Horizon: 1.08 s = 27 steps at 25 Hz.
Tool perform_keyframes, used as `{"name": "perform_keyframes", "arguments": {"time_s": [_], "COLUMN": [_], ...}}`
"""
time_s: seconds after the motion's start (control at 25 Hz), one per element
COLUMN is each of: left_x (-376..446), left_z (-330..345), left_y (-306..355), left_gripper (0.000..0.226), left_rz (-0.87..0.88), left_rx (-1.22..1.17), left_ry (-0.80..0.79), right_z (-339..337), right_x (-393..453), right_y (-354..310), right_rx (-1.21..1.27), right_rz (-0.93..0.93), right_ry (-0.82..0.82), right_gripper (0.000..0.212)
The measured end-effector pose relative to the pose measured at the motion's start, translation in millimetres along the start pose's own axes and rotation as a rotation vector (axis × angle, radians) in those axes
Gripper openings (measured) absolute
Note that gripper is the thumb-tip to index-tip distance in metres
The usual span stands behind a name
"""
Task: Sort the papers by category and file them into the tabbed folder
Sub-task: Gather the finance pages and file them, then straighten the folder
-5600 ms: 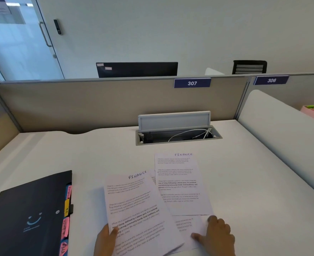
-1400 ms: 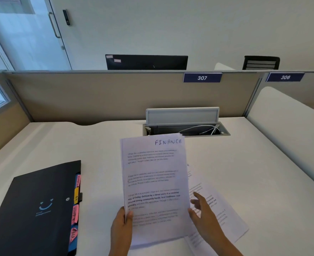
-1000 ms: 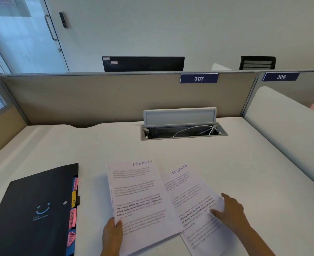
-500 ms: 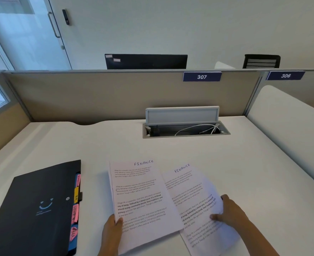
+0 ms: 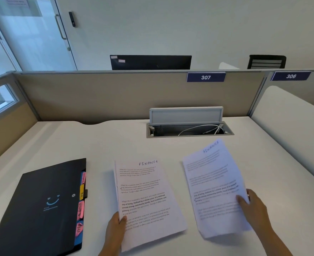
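Two FINANCE papers lie lengthwise away from the viewer on the desk (image 5: pixel 41 141). The left hand (image 5: pixel 115 230) pinches the stack (image 5: pixel 147 200) (thumb on top) at its near-left edge. The right hand (image 5: pixel 254 207) pinches a blurred sheet (image 5: pixel 213 185) at its right edge, top tilted right; the folder (image 5: pixel 38 209) lies far left.

Bright, even indoor light, with daylight through the glass at upper left. Shadows are faint. Wide-angle bending curves the edges; the right-hand sheet (image 5: pixel 215 187) is motion-blurred.
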<state>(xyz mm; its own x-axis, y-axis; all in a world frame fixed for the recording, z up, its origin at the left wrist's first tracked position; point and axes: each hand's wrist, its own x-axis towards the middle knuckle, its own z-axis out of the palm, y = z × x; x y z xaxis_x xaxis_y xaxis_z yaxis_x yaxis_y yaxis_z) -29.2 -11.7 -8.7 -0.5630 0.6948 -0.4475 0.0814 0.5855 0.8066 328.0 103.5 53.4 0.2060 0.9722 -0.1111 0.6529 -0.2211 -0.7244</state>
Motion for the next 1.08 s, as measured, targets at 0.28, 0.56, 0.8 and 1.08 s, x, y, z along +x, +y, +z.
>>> {"name": "perform_keyframes", "arguments": {"time_s": [0.28, 0.56, 0.8, 1.08], "left_x": [-6.2, -11.4, -18.0, -23.2], "left_z": [-0.2, -5.2, -12.2, -14.2], "left_y": [0.5, 2.9, 6.5, 11.7], "left_gripper": [0.011, 0.014, 0.032, 0.018], "left_rz": [0.009, -0.009, -0.031, -0.017], "left_rx": [-0.005, -0.049, -0.187, -0.175], "left_ry": [0.001, -0.053, -0.095, -0.125], "right_z": [-8.5, 81.0, 113.3, 98.5], "right_x": [-19.4, -69.0, -81.7, -71.4], "right_y": [-47.7, -65.3, -66.7, -52.0], "right_rx": [0.279, 0.210, 0.126, -0.061], "right_rz": [-0.059, -0.013, 0.062, -0.017], "right_ry": [-0.056, -0.420, -0.574, -0.453], "right_gripper": [0.014, 0.023, 0.042, 0.050]}}
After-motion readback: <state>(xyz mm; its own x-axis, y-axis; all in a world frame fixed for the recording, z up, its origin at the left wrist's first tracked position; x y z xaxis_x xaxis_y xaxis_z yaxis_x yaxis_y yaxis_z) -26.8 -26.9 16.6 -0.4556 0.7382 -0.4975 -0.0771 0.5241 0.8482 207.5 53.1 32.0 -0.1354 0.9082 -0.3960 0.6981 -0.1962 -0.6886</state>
